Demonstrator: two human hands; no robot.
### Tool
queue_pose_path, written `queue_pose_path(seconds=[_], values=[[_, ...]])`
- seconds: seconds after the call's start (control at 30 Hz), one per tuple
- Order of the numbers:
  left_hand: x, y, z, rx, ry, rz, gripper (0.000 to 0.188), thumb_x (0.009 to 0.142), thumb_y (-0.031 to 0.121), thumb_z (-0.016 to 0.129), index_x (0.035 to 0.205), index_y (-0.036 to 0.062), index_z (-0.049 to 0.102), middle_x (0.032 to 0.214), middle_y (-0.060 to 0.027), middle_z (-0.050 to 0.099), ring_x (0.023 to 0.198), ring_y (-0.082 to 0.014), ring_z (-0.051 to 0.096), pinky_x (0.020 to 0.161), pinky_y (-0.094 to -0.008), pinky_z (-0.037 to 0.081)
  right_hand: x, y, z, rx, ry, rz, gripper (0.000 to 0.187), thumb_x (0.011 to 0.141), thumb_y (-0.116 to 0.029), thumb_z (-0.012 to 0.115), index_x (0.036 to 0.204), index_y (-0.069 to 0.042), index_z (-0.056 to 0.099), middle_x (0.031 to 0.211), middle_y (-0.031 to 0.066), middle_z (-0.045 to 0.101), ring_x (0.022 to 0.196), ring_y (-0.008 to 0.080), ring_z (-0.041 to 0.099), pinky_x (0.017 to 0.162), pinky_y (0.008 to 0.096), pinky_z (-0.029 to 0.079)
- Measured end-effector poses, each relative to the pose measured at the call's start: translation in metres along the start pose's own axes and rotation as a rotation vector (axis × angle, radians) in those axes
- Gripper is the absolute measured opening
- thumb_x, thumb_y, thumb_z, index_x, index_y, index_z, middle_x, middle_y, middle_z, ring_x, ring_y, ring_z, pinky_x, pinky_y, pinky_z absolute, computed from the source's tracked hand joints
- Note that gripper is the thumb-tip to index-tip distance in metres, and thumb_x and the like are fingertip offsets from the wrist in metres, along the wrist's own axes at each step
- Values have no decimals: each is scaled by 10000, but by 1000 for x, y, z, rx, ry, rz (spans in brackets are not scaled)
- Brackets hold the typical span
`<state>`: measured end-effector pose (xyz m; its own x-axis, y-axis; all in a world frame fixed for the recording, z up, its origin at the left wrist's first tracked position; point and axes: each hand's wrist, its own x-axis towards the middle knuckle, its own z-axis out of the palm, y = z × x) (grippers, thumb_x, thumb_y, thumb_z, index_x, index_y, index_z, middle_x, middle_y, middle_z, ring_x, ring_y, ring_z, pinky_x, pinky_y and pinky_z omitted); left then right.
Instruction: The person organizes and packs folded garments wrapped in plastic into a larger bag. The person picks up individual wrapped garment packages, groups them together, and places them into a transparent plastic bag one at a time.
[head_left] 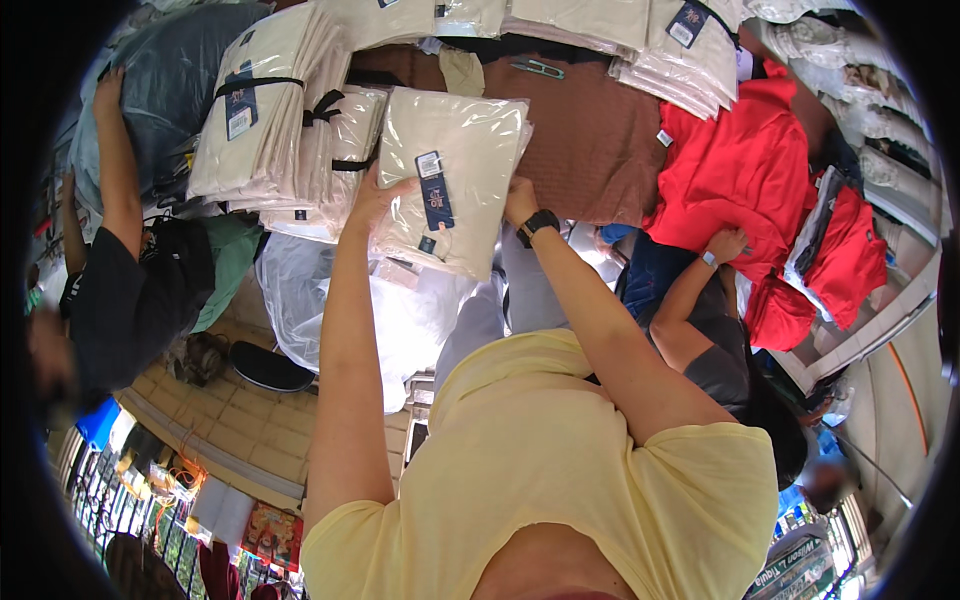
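A cream folded cloth in a clear plastic bag (475,130), with dark blue tags on its front, is tilted up between my hands in the middle. My left hand (376,203) is closed on its left edge, thumb across the front and the other fingers mostly hidden. At its right edge is my right hand (521,202), with a dark watch on the wrist; its fingers are curled in against the bag. Just left of the held bag lie stacks of similar bagged cloths (265,130), tied with black bands.
Further bagged stacks (685,50) line the far side. Brown cloth (600,140) covers the table, with teal thread snips (538,67) on it. Co-workers flank me: one arm (122,170) touches a dark plastic-covered pile; another person's hand (727,245) is at red garments (730,160).
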<state>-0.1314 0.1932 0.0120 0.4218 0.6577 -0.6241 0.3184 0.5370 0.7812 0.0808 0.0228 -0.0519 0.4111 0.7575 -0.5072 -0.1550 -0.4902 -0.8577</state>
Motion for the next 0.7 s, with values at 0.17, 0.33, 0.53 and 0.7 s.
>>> queue_pose_path(seconds=[0.17,0.33,0.53,0.7], values=[[8,15,69,-121,-107,13,654,691,107,832,1239,-6,492,1113,-111,631,987,-183,614,864,-318,499,-8,16,-52,-54,373,-141,240,803,-149,685,950,16,592,879,132,681,771,153,613,692,300,490],[23,7,130,98,43,43,637,656,194,865,1131,-33,506,1030,-141,647,886,-192,642,778,-311,531,6,-4,-109,1124,335,233,182,874,-164,587,949,0,564,864,108,647,779,167,594,688,310,488],[48,5,176,68,36,39,775,621,253,881,1180,-70,452,1036,-188,639,868,-218,659,739,-307,544,34,66,-179,-188,740,-223,157,766,-90,716,890,-15,655,799,124,675,684,245,632,662,333,496],[43,2,175,12,85,49,912,579,301,898,1230,-100,401,1076,-226,624,894,-238,657,755,-311,545,12,-4,-170,-440,795,-169,107,798,-85,698,846,0,655,743,143,668,653,229,657,626,348,513]])
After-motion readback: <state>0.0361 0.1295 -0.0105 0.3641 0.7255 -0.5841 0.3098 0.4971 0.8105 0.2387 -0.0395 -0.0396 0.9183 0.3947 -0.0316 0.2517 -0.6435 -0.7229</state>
